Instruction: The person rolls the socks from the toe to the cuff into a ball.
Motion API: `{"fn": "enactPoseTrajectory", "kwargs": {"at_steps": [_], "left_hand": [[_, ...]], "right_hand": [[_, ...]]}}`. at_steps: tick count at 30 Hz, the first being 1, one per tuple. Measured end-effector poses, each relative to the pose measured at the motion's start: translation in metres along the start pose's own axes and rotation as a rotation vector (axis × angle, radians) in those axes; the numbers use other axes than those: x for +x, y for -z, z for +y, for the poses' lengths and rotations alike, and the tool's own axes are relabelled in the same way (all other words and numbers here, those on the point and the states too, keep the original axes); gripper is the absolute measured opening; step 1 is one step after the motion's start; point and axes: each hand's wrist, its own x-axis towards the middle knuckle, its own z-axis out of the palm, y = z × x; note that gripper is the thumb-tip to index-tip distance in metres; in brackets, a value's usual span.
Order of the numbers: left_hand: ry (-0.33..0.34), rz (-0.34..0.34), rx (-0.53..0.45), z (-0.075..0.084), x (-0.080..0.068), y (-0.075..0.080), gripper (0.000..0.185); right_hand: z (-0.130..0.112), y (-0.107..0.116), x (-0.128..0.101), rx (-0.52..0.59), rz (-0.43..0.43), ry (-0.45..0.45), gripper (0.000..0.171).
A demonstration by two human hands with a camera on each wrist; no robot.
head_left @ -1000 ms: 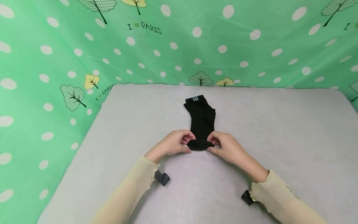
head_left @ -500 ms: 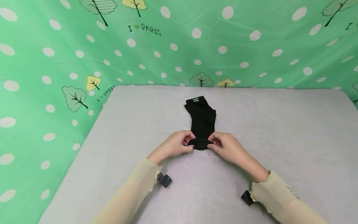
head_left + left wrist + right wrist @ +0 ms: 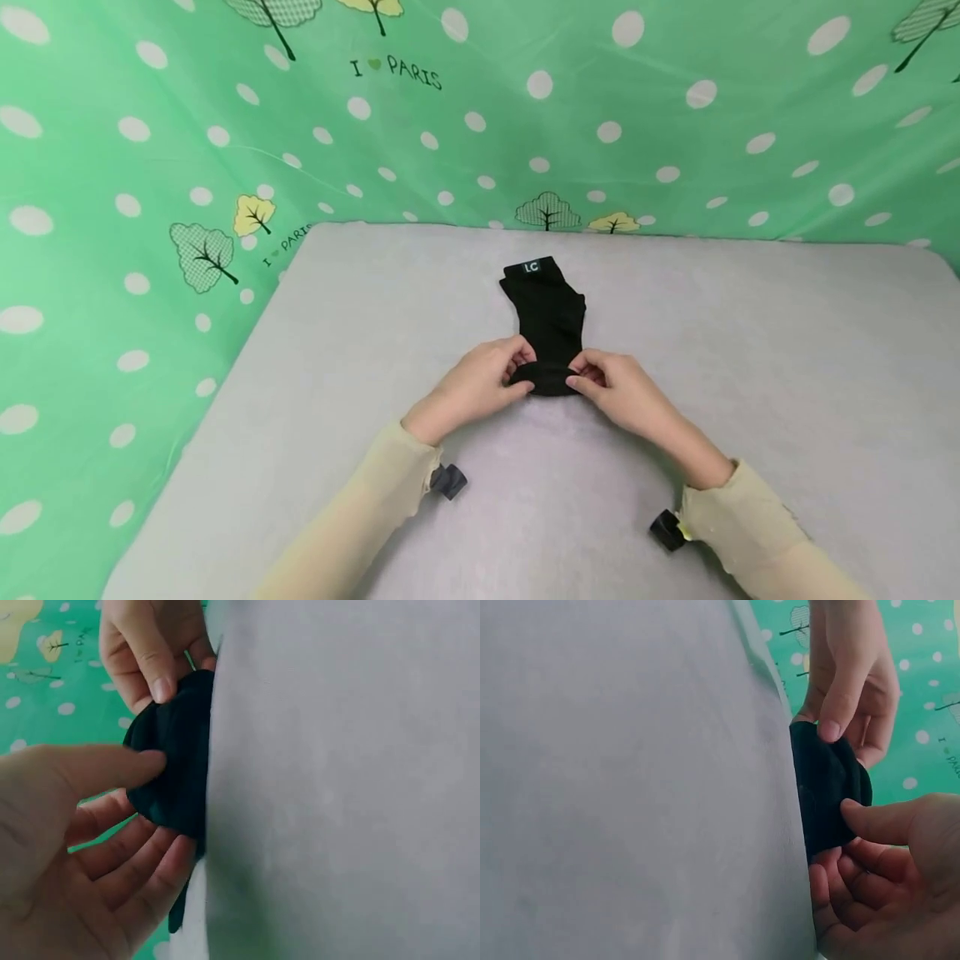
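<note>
Black socks (image 3: pixel 551 317), stacked flat with a small "LC" label on the cuff, lie lengthwise on the grey table, cuff at the far end. Their near end is folded up into a thick roll (image 3: pixel 553 380). My left hand (image 3: pixel 483 379) pinches the roll's left end, thumb in front and fingers behind. At the right end my right hand (image 3: pixel 626 390) holds it the same way. Both wrist views show the rolled fabric (image 3: pixel 176 757) between the thumbs and curled fingers of the two hands (image 3: pixel 900 862).
The grey tabletop (image 3: pixel 337 333) stretches to both sides. A green curtain (image 3: pixel 480 108) with white dots and printed trees hangs behind and to the left. Black wrist straps (image 3: pixel 448 481) stick out below both beige sleeves (image 3: pixel 367 500).
The near end has been turned a little further over toward the cuff, and both thumbs now press higher on the roll. The head view has shifted slightly.
</note>
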Motion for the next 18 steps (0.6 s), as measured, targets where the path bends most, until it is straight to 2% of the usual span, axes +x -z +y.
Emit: {"fn": "enactPoseTrajectory", "kwargs": {"at_steps": [9,13,18], "left_hand": [[0.081,0.078,-0.135,-0.002,0.003,-0.006,0.008],[0.109,0.097,-0.099,0.001,0.007,-0.008,0.008],[0.115,0.083,-0.025,0.005,0.009,-0.012,0.016]], "right_hand": [[0.003,0.005,-0.003,0.06,0.067,-0.04,0.008],[0.005,0.004,-0.004,0.025,0.111,-0.043,0.011],[0.006,-0.002,-0.005,-0.083,0.146,0.014,0.021]]}}
